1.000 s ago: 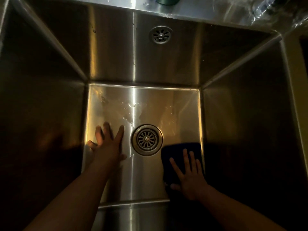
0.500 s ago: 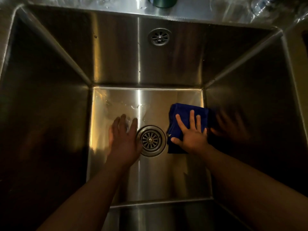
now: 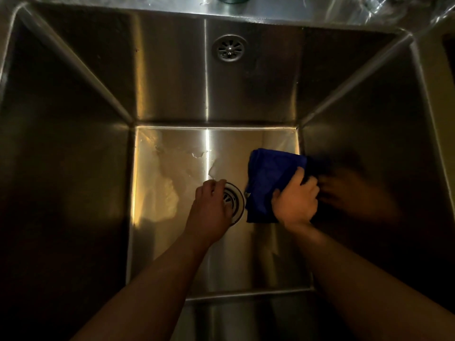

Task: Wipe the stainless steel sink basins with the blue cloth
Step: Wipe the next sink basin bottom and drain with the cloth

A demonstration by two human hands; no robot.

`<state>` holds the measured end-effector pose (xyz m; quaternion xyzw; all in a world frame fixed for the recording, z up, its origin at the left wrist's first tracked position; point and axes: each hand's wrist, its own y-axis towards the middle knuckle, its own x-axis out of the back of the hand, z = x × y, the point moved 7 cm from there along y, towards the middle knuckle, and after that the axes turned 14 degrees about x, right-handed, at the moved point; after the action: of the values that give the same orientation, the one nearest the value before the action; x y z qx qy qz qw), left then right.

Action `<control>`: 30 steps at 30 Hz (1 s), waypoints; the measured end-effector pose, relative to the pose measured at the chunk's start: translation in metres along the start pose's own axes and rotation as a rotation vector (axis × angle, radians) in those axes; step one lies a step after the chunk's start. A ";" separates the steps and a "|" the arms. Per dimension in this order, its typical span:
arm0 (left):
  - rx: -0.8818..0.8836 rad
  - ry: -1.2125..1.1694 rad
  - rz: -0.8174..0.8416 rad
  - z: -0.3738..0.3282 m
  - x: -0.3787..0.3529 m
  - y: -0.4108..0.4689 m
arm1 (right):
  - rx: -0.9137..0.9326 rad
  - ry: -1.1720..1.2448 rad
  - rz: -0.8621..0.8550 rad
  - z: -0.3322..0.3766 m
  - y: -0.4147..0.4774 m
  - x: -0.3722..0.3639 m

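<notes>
Both hands have curled since a moment ago: the right hand [image 3: 295, 200] now bunches the cloth [image 3: 268, 178] in its fingers on the sink [image 3: 172, 94] floor by the right wall; the left hand [image 3: 211, 205], loosely closed and empty, covers the drain [image 3: 235, 200]. Water streaks lie behind. An overflow grate [image 3: 229, 48] sits in the back wall.

Kitchen, deep stainless steel sink basin [image 3: 172, 77], floor drain [image 3: 234, 200], overflow grate [image 3: 229, 48]
</notes>
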<state>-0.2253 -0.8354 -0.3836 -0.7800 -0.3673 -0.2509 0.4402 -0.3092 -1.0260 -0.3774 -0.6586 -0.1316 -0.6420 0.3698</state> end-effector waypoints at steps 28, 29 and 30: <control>0.330 -0.180 0.082 -0.080 -0.058 0.049 | 0.022 0.207 -0.349 -0.006 -0.026 0.031; 0.410 -0.224 0.098 -0.077 -0.062 0.051 | 0.014 0.214 -0.346 -0.008 -0.027 0.031; 0.483 -0.279 0.123 -0.073 -0.066 0.053 | 0.008 0.221 -0.342 -0.009 -0.027 0.031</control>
<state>-0.2284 -0.9406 -0.4220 -0.7002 -0.4256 -0.0192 0.5728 -0.3292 -1.0223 -0.3400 -0.5507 -0.2028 -0.7633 0.2703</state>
